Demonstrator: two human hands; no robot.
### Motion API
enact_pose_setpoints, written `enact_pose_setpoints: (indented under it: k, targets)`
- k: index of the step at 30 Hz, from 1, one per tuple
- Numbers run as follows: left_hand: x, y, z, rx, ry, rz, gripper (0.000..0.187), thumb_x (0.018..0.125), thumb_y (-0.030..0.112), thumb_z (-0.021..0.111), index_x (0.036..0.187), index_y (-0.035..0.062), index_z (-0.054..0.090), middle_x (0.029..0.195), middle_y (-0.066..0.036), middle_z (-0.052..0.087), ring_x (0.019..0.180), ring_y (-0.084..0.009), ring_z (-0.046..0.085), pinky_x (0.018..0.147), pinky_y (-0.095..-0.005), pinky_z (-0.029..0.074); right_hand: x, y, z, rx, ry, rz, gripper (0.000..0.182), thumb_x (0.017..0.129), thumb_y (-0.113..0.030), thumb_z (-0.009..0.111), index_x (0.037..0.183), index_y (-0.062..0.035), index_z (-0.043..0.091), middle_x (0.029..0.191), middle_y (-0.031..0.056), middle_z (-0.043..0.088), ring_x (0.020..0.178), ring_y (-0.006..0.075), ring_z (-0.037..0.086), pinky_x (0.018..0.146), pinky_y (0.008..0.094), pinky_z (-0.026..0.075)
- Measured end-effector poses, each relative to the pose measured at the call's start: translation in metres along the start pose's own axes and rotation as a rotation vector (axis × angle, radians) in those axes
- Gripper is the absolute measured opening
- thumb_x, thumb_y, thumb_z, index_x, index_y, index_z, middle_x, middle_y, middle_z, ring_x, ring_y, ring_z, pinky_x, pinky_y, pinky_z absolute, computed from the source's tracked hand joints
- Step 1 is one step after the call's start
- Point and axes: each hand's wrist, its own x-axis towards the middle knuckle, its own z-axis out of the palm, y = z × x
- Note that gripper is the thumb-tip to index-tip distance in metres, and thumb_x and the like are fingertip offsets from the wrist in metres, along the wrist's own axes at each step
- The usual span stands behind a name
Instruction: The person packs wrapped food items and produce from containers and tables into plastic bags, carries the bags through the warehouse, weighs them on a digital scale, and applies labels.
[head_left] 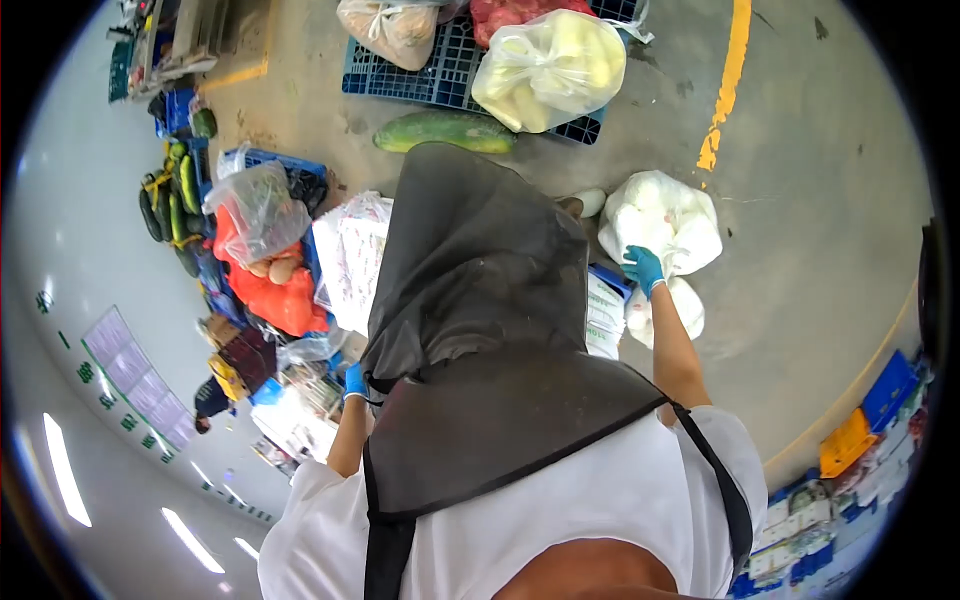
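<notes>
My right hand [643,268], in a blue-green glove, lies against the lower edge of a stuffed white plastic bag [660,215], its fingers reaching out across the plastic. Just below it a smaller white bag [667,312] rests on the floor. My left hand [354,380], gloved in blue, is low at the side of my dark apron [480,270], and its fingers are mostly hidden. Nearest to that hand are a clear plastic bag [312,347] and a white printed sack [353,258].
A long green gourd [443,131] lies before a blue pallet [410,85] carrying a bag of pale yellow produce [550,68]. Orange-red net sacks [275,298] stand at left. Beside my right leg is a white printed package [604,315]. Another person [212,398] stands far left.
</notes>
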Motion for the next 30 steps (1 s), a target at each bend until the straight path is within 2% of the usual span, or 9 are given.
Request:
enact_pose_setpoints:
  k: [8,12,14,15,17,19,24,27,30]
  targets:
    - [0.021,-0.033,0.037,-0.166,-0.065,-0.046,0.058,0.091,0.053,0.052,0.094,-0.0024,0.069,0.079,-0.005,0.064,0.067,-0.0143,0.056,0.062,-0.0309,0.045,-0.030,-0.065,0.016,-0.198,0.115,0.001,0.027,0.088,-0.031,0.058,0.109,-0.0135,0.061,0.095,0.0068,0.066,0.074,0.0235,0.066,0.061,0.0345,0.049]
    - [0.102,-0.053,0.042,-0.226,-0.201,-0.348,0.072,0.092,0.062,0.040,0.096,-0.0044,0.069,0.064,-0.009,0.057,0.049,-0.0161,0.047,0.046,-0.0327,0.037,-0.041,-0.151,0.109,-0.216,0.162,-0.132,0.028,0.089,-0.032,0.057,0.109,-0.0127,0.061,0.096,0.0057,0.065,0.076,0.0204,0.066,0.065,0.0334,0.049]
    - [0.148,-0.066,0.045,-0.353,-0.261,-0.225,0.072,0.097,0.057,0.031,0.107,-0.0057,0.065,0.065,-0.012,0.060,0.043,-0.0175,0.048,0.043,-0.0300,0.037,-0.040,-0.180,0.169,-0.246,0.192,-0.212,0.031,0.090,-0.032,0.056,0.112,-0.0116,0.060,0.098,0.0058,0.065,0.078,0.0190,0.066,0.066,0.0324,0.051]
    - [0.179,-0.069,0.034,-0.517,-0.464,-0.422,0.070,0.099,0.053,0.029,0.119,-0.0077,0.059,0.069,-0.014,0.063,0.042,-0.0181,0.049,0.042,-0.0295,0.038,-0.041,-0.187,0.202,-0.297,0.172,-0.250,0.030,0.091,-0.032,0.056,0.112,-0.0113,0.060,0.098,0.0060,0.065,0.078,0.0189,0.066,0.065,0.0318,0.051]
    - [0.211,-0.059,0.026,-0.901,-0.356,-0.421,0.054,0.100,0.033,0.028,0.129,-0.0121,0.039,0.082,-0.020,0.068,0.040,-0.0206,0.052,0.036,-0.0294,0.039,-0.046,-0.201,0.269,-0.407,0.144,-0.324,0.029,0.091,-0.030,0.056,0.113,-0.0107,0.059,0.099,0.0063,0.064,0.079,0.0186,0.065,0.064,0.0306,0.051]
    - [0.266,-0.073,0.030,-1.125,-0.185,-0.378,0.042,0.098,0.025,0.036,0.113,-0.0102,0.052,0.082,-0.018,0.068,0.042,-0.0226,0.054,0.039,-0.0316,0.043,-0.047,-0.200,0.331,-0.373,0.068,-0.313,0.031,0.094,-0.029,0.055,0.117,-0.0084,0.058,0.103,0.0076,0.065,0.079,0.0192,0.065,0.065,0.0314,0.053]
    - [0.333,-0.018,-0.051,-0.968,-0.044,-0.003,0.028,0.086,0.018,0.060,0.105,-0.0028,0.062,0.086,-0.010,0.065,0.060,-0.0202,0.061,0.053,-0.0319,0.047,-0.097,-0.194,0.465,-0.538,0.007,-0.091,0.023,0.094,-0.024,0.056,0.108,-0.0067,0.062,0.093,0.0086,0.065,0.067,0.0194,0.063,0.058,0.0323,0.051]
    - [0.389,0.080,-0.103,-1.475,-0.159,-0.300,0.028,0.087,0.019,0.064,0.110,0.0022,0.064,0.096,-0.005,0.063,0.082,-0.0136,0.060,0.068,-0.0261,0.046,-0.106,-0.202,0.493,-0.773,0.050,-0.094,0.026,0.093,-0.026,0.057,0.112,-0.0079,0.062,0.092,0.0073,0.065,0.069,0.0202,0.062,0.060,0.0326,0.051]
    - [0.421,0.198,-0.149,-1.321,-0.183,0.310,0.030,0.091,0.012,0.057,0.120,0.0039,0.060,0.088,0.000,0.057,0.076,-0.0103,0.051,0.066,-0.0228,0.040,-0.112,-0.226,0.532,-1.036,0.182,-0.454,0.032,0.092,-0.029,0.058,0.113,-0.0058,0.064,0.093,0.0083,0.069,0.076,0.0197,0.063,0.068,0.0320,0.051]
